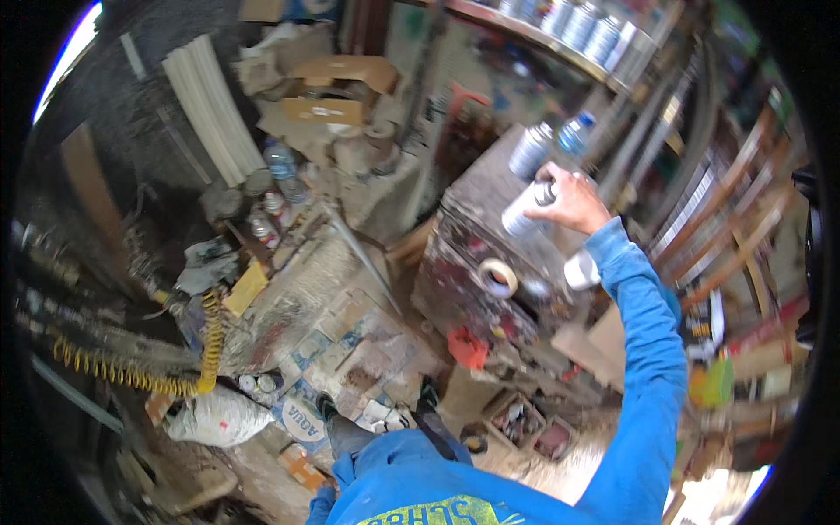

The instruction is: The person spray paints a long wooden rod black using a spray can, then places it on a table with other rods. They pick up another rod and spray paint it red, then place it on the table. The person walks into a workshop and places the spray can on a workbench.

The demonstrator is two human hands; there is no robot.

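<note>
My right hand (576, 203) is closed round the top of a white spray can (520, 216) with a dark upper end. It holds the can tilted over a worn, paint-stained bench (459, 197). Just beyond the hand stand another spray can (530, 150) and a clear bottle with a blue cap (576, 133). A roll of masking tape (498, 278) lies nearer to me on the bench, and a white cup-like container (581, 270) sits below my right wrist. Down by my left side, only a small part of my left hand (327, 486) shows; its fingers are too hidden to read.
A shelf (534, 35) with several spray cans runs along the back. Long strips (709, 210) lean at the right. An open cardboard box (337, 90) stands far left of the bench. A yellow coiled hose (140, 378) and a white sack (220, 418) are at the left.
</note>
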